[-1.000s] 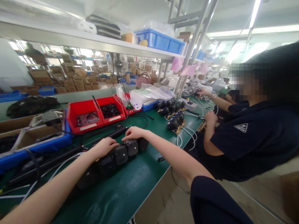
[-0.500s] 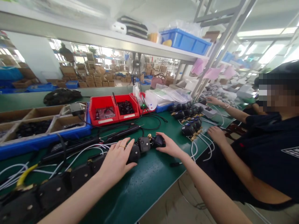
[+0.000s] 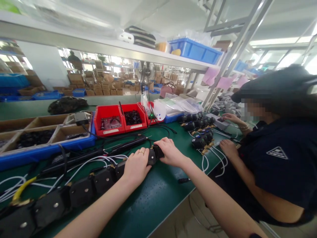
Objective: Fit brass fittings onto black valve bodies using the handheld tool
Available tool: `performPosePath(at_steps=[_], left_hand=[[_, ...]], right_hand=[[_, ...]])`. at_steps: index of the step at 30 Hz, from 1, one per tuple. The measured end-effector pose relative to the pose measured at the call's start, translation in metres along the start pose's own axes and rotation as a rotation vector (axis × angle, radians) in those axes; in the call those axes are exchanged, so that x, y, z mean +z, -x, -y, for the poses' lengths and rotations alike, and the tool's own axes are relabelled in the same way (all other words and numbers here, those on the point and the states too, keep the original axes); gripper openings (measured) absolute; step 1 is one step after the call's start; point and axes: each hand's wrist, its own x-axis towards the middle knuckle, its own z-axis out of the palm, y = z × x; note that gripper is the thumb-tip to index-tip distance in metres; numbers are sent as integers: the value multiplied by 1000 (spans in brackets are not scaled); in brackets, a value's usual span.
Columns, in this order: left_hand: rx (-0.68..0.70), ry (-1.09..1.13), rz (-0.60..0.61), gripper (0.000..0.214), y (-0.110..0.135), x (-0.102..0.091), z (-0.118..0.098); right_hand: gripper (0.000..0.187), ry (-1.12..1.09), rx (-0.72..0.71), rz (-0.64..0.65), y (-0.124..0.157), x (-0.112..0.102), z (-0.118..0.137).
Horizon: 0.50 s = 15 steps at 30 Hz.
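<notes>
A row of black block-shaped units [image 3: 83, 191] with brass fittings runs diagonally along the green bench from the lower left. My left hand [image 3: 138, 164] is closed over units near the far end of this row, its fingers together and its thumb on the near side. At the very end, my right hand [image 3: 170, 152] grips the last black unit [image 3: 158, 151], pressed up against its neighbour. White cables [image 3: 92, 158] lie behind the row. A black screwdriver-like tool with a thin metal tip [image 3: 130, 145] rests just beyond my hands.
Red bins [image 3: 109, 132] of small parts stand behind, beside a divided blue tray [image 3: 81, 142]. More black units [image 3: 201, 140] with white leads lie to the right. A co-worker [image 3: 269, 165] sits close on that side. A shelf [image 3: 99, 41] crosses overhead.
My right hand has moved left with the end unit, closing up against the row. My left hand has shifted slightly right and its fingers have closed. The co-worker has leaned forward.
</notes>
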Motion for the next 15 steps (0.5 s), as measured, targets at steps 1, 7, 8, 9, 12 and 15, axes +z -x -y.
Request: performPosePath(at_steps=[1, 7, 8, 9, 12, 15], left_hand=[[-2, -3, -3, 45, 0, 1, -1], [-11, -13, -16, 55, 2, 1, -3], [-3, -7, -29, 61, 6, -2, 1], [6, -3, -51, 68, 11, -5, 6], [-8, -34, -121, 82, 35, -15, 28], [-67, -99, -62, 88, 59, -15, 44]], right_hand=[[38, 6, -4, -6, 1, 3, 2], [71, -84, -43, -45, 12, 12, 9], [81, -114, -52, -48, 15, 12, 7], [89, -142, -56, -52, 19, 11, 4], [104, -190, -38, -79, 28, 8, -1], [101, -188, -46, -87, 25, 14, 3]])
